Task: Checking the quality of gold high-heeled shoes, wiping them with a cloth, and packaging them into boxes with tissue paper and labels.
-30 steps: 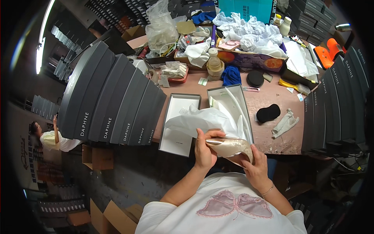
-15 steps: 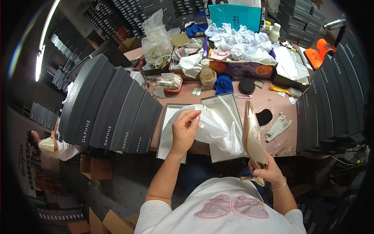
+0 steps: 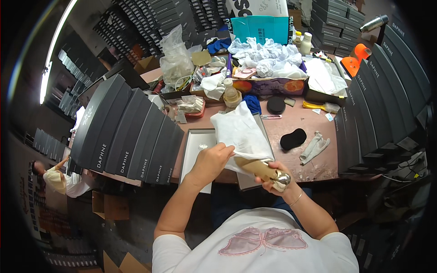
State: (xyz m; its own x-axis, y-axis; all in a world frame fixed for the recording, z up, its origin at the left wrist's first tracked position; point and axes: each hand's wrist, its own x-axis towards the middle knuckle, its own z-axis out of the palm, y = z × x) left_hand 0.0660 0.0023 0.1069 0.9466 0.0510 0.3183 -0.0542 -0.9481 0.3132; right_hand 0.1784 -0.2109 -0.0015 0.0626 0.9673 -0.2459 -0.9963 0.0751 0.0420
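My right hand (image 3: 272, 177) grips a beige high-heeled shoe (image 3: 247, 164) by its shiny gold-toned heel end. The shoe's front part is inside a thin white cloth-like bag (image 3: 239, 129), which hides it. At the bag's near edge, my left hand (image 3: 211, 161) pinches the material between thumb and fingers. Both hands are above an open shoebox on the table: one pale-lined half (image 3: 188, 154) lies at left, and the other half (image 3: 246, 184) is mostly covered by the bag and shoe.
Stacks of dark grey shoeboxes flank the table at left (image 3: 123, 132) and right (image 3: 378, 109). A black oval pad (image 3: 293, 139) and a pale crumpled cloth (image 3: 315, 148) lie right of the shoe. Behind are a bottle (image 3: 232, 96), a yellow-handled brush (image 3: 321, 107) and a carton of crumpled paper (image 3: 268, 85).
The shoe has swung left and up from the right side, and its front has entered the white bag. My left hand has moved down with the bag's edge.
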